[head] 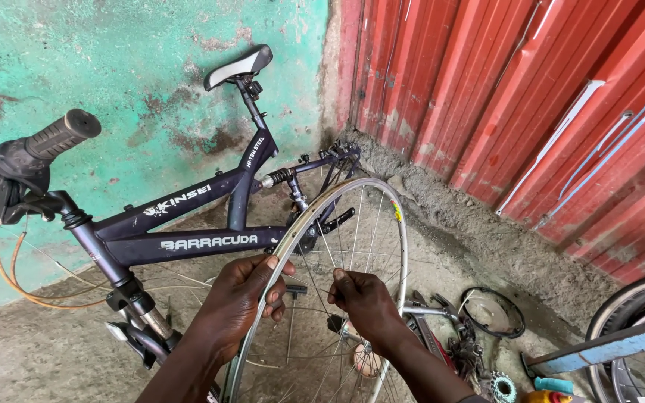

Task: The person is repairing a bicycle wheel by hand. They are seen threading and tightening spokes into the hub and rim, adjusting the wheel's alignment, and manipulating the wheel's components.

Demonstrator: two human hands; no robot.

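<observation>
Fingers (251, 272) of your left hand (237, 302) curled around the bare silver metal wheel rim (315, 205); your right hand (367, 302) pinching a thin steel spoke (328, 254).

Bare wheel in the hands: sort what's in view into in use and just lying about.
In use: left hand gripping the wheel rim; right hand pinching a spoke.

Lying about: dark bicycle frame, saddle, sprocket, round disc, second wheel.

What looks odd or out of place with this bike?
The dark bicycle frame leans at the green wall with no wheels fitted. The left hand grips a bare wheel rim without a tyre, and the right hand pinches a spoke. Loose parts lie scattered on the ground.
</observation>
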